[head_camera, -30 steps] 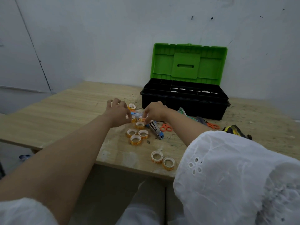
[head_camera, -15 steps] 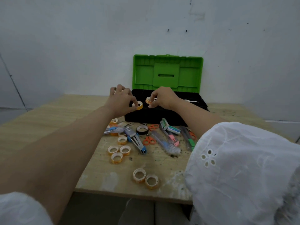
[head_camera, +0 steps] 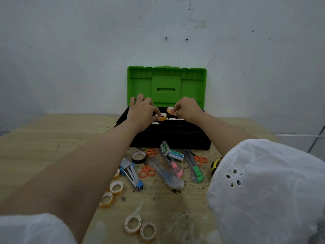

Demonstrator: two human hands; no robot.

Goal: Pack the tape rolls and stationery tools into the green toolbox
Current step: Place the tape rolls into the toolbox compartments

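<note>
A small tape roll (head_camera: 162,116) is pinched in the left hand (head_camera: 143,111) and another tape roll (head_camera: 171,110) in the right hand (head_camera: 188,109), both held over the green toolbox (head_camera: 166,85), probably so they can be dropped into its tray slots.

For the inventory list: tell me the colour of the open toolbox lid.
The lid is bright green; the head view shows it best.

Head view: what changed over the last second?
Both hands rose from the table to over the toolbox, each taking a roll: left hand pinches a yellow roll, right hand a printed roll. Toolbox stays open; scissors, cutters and other rolls unmoved.
</note>
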